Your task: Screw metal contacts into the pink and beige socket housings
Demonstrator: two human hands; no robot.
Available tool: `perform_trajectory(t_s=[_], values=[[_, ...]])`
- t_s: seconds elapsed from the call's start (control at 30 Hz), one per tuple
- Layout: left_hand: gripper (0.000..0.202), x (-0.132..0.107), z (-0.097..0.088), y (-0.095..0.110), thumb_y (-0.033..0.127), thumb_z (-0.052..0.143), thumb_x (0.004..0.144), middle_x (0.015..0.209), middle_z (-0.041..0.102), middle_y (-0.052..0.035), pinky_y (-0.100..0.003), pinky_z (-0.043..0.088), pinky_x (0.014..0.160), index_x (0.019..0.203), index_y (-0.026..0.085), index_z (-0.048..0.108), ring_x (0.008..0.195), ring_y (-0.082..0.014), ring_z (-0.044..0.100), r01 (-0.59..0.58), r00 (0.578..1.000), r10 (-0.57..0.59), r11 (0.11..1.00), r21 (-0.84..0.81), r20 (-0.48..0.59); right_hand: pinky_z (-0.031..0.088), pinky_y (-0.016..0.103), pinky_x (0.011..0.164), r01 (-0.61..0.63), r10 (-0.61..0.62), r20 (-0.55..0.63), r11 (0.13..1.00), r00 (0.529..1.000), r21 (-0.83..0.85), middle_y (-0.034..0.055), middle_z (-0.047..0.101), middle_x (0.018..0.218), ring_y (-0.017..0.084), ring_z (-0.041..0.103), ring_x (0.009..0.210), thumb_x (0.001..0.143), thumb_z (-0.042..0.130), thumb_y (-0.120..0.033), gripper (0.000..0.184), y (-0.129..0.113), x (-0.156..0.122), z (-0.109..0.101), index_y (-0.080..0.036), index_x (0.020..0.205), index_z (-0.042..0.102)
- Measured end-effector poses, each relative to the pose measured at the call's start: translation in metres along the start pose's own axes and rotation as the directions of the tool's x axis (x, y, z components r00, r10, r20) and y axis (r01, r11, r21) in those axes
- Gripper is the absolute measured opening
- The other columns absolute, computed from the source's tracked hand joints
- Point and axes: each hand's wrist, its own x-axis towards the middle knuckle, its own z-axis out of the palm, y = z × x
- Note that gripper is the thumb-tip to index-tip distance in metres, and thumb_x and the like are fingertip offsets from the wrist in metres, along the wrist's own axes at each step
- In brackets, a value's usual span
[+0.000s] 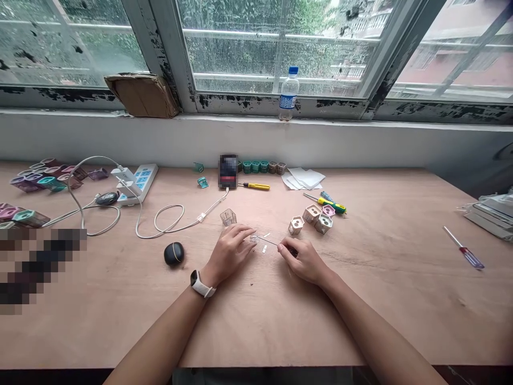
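Observation:
My right hand (301,258) is closed around the dark handle of a screwdriver (266,240), whose thin shaft points left. The shaft's tip reaches a small clear plastic piece (254,239) pinched in the fingers of my left hand (231,251). Whether the tip touches the piece or lies just over it, I cannot tell. Two small pale strips (264,249) rest on the table between my hands. Just beyond my left fingers stands a clear faceted holder (228,216). Past my right hand sits a group of beige, pink and grey-green faceted holders (311,214).
A black rounded case (173,254) lies left of my left wrist. White cables (168,219) run from a power strip (138,184) to a phone (228,171). Green-yellow (334,205), yellow (256,186) and clear-handled (465,249) screwdrivers lie around. White papers (302,178) lie behind.

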Motion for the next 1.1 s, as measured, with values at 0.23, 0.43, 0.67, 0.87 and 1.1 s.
perform_trajectory(t_s=[0.23, 0.43, 0.67, 0.87, 1.1], values=[[0.031, 0.0013, -0.0034, 0.0028, 0.028, 0.063, 0.090, 0.120, 0.065, -0.0094, -0.047, 0.040, 0.101, 0.121, 0.024, 0.062, 0.119, -0.0288, 0.053, 0.042, 0.997, -0.052, 0.982, 0.184, 0.049, 0.032, 0.026, 0.055, -0.033, 0.033, -0.044, 0.999, 0.998, -0.004, -0.0021, 0.049, 0.061, 0.012, 0.044, 0.055, 0.097, 0.047, -0.031, 0.029, 0.0061, -0.0001, 0.0006, -0.019, 0.071, 0.053], [0.037, 0.0002, -0.0027, 0.0012, 0.028, 0.062, 0.089, 0.133, 0.056, -0.0128, -0.048, 0.040, 0.101, 0.126, 0.021, 0.059, 0.122, -0.0306, 0.050, 0.078, 0.992, -0.101, 0.958, 0.275, 0.072, 0.032, 0.025, 0.056, -0.049, 0.048, -0.080, 0.999, 0.996, -0.013, -0.0024, 0.049, 0.061, 0.012, 0.045, 0.055, 0.096, 0.047, -0.029, 0.027, 0.0053, -0.0001, 0.0049, -0.019, 0.071, 0.052], [0.034, -0.0005, -0.0008, 0.0025, 0.025, 0.061, 0.089, 0.132, 0.056, -0.0112, -0.048, 0.039, 0.101, 0.123, 0.022, 0.061, 0.121, -0.0296, 0.050, 0.073, 0.990, -0.105, 0.951, 0.300, 0.095, 0.032, 0.025, 0.055, -0.064, 0.061, -0.123, 0.998, 0.990, -0.021, -0.0027, 0.050, 0.060, 0.011, 0.045, 0.054, 0.092, 0.048, -0.025, 0.022, 0.0073, -0.0002, 0.0058, -0.019, 0.071, 0.053], [0.040, -0.0011, -0.0010, 0.0015, 0.019, 0.058, 0.086, 0.133, 0.055, -0.0120, -0.048, 0.039, 0.102, 0.126, 0.021, 0.059, 0.123, -0.0301, 0.048, 0.069, 0.988, -0.108, 0.951, 0.300, 0.114, 0.032, 0.025, 0.055, -0.067, 0.064, -0.115, 0.997, 0.991, -0.029, -0.0030, 0.050, 0.059, 0.011, 0.045, 0.054, 0.091, 0.048, -0.024, 0.021, 0.0042, 0.0001, 0.0055, -0.019, 0.071, 0.053], [0.042, -0.0004, -0.0028, 0.0042, 0.019, 0.058, 0.085, 0.130, 0.056, -0.0110, -0.047, 0.038, 0.103, 0.127, 0.021, 0.056, 0.124, -0.0298, 0.047, 0.086, 0.988, -0.117, 0.960, 0.268, 0.102, 0.032, 0.025, 0.055, -0.064, 0.060, -0.121, 0.997, 0.991, -0.032, -0.0028, 0.051, 0.060, 0.011, 0.045, 0.054, 0.090, 0.048, -0.023, 0.019, 0.0052, -0.0005, 0.0069, -0.019, 0.073, 0.055]])
